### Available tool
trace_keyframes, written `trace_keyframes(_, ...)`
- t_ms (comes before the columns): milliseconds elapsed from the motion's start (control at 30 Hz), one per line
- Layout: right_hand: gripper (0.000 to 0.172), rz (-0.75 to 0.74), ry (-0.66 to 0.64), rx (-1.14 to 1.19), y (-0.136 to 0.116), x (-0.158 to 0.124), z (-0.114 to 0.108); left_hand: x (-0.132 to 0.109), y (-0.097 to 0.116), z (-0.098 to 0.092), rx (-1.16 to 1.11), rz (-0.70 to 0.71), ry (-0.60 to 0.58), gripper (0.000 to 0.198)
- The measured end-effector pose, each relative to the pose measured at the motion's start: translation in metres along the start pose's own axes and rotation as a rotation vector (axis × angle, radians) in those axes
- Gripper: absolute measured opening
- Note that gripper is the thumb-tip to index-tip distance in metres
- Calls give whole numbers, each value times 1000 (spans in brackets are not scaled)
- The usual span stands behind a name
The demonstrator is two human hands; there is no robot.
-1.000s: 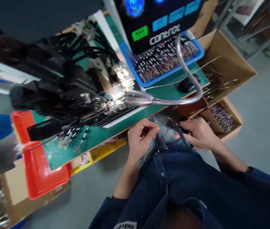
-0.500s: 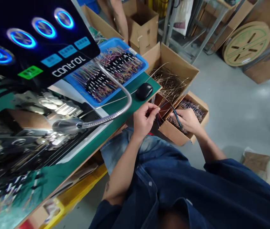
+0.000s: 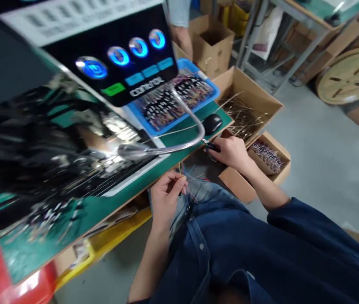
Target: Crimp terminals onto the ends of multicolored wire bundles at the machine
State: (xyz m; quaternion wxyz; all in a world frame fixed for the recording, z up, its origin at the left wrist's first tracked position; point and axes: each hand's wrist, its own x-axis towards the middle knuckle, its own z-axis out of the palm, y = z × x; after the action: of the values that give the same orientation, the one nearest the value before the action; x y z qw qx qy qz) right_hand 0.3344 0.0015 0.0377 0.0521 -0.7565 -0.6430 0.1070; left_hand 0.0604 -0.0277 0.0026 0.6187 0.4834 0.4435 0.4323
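Thin coloured wires (image 3: 182,167) are pinched between the thumb and fingers of my left hand (image 3: 166,190), close to my lap at the table's edge. Their ends fan out above and below the fingertips. My right hand (image 3: 230,151) is closed around dark-handled cutting pliers (image 3: 211,146), whose metal jaws point left beside the table corner. A gap separates the pliers from the wires. Just past the right hand, a black mouse (image 3: 212,123) rests on the green tabletop (image 3: 184,148).
A blue tray (image 3: 163,128) of wire bundles stands behind a flexible metal tube (image 3: 179,148) and a control panel (image 3: 110,63). Cardboard boxes of wire scraps (image 3: 274,105) and bundles (image 3: 285,169) sit right. More bundles (image 3: 55,219) lie on the near left tabletop. Another person's arm (image 3: 184,40) shows behind.
My left hand has drawn the wires down and left toward my lap. My right hand has moved left and up with the pliers, and the hands are farther apart. The view has shifted.
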Motion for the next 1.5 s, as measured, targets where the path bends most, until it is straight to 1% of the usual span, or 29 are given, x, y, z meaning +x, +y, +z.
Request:
trace_keyframes(67, 32, -63, -22, -48, -32, 20, 5, -11, 0, -14, -39, 7, 108, 23)
trace_keyframes(100, 29, -87, -21, -51, -43, 29, 8, -15, 0, -19, -58, 18, 153, 22)
trace_keyframes(167, 25, -134, 21, -12, -58, 43, 14, -21, 2, -29, -96, 46, 220, 20)
trace_keyframes(200, 26, -162, 68, 31, -62, 46, 18, -23, 4, -33, -116, 59, 244, 20)
trace_keyframes(267, 27, -246, 203, 184, -68, 45, 25, -25, 7, -38, -156, 76, 283, 18)
trace_keyframes(300, 27, -296, 256, 309, -71, 40, 28, -25, 8, -40, -172, 83, 298, 18)
trace_keyframes(333, 26, -345, 273, 473, -76, 33, 31, -25, 9, -42, -185, 89, 309, 18)
trace_keyframes(367, 26, -381, 234, 669, -83, 24, 33, -25, 9, -43, -192, 94, 318, 19)
trace_keyframes(433, 25, -393, 64, 1081, -102, 6, 36, -24, 10, -45, -195, 101, 327, 19)
trace_keyframes(467, 25, -379, -32, 1245, -112, -1, 37, -23, 10, -45, -192, 102, 328, 20)
trace_keyframes(533, 25, -348, -173, 1452, -133, -9, 36, -23, 11, -47, -181, 104, 326, 20)
trace_keyframes(567, 25, -341, -201, 1497, -142, -11, 35, -23, 12, -48, -172, 104, 326, 20)
trace_keyframes(600, 25, -341, -203, 1514, -149, -12, 33, -23, 13, -50, -160, 104, 324, 21)
trace_keyframes(667, 26, -360, -162, 1482, -158, -12, 32, -24, 16, -51, -124, 105, 331, 22)
trace_keyframes(833, 24, -435, -76, 1361, -164, -18, 34, -29, 22, -55, -26, 147, 353, 21)
trace_keyframes(867, 23, -425, -45, 1387, -163, -18, 35, -30, 22, -56, -14, 156, 354, 20)
trace_keyframes(933, 23, -351, 48, 1496, -157, -15, 38, -32, 20, -59, -12, 165, 358, 20)
trace_keyframes(1000, 29, -250, 132, 1591, -147, -9, 42, -33, 16, -62, -57, 165, 375, 21)
trace_keyframes(1033, 35, -211, 137, 1592, -140, -7, 43, -33, 14, -63, -99, 167, 389, 22)
trace_keyframes(1100, 48, -188, 72, 1487, -130, -6, 46, -31, 11, -64, -199, 171, 418, 22)
trace_keyframes(1133, 51, -205, 29, 1411, -128, -8, 47, -30, 10, -64, -246, 175, 428, 20)
trace_keyframes(1167, 49, -234, -12, 1341, -128, -11, 48, -28, 9, -63, -285, 178, 434, 19)
trace_keyframes(1200, 42, -273, -45, 1294, -131, -15, 49, -26, 9, -61, -310, 181, 435, 18)
trace_keyframes(1233, 33, -312, -72, 1278, -137, -18, 50, -24, 9, -60, -323, 188, 437, 18)
trace_keyframes(1267, 30, -353, -103, 1292, -145, -21, 50, -22, 9, -58, -329, 201, 441, 19)
trace_keyframes(1333, 35, -409, -161, 1351, -163, -23, 49, -17, 10, -55, -318, 241, 465, 21)
trace_keyframes(1367, 34, -428, -166, 1370, -172, -22, 48, -14, 11, -54, -305, 260, 481, 21)
trace_keyframes(1433, 23, -457, -141, 1365, -186, -17, 46, -10, 11, -54, -279, 287, 508, 22)
trace_keyframes(1500, 17, -473, -107, 1331, -194, -11, 43, -6, 11, -55, -266, 300, 526, 23)
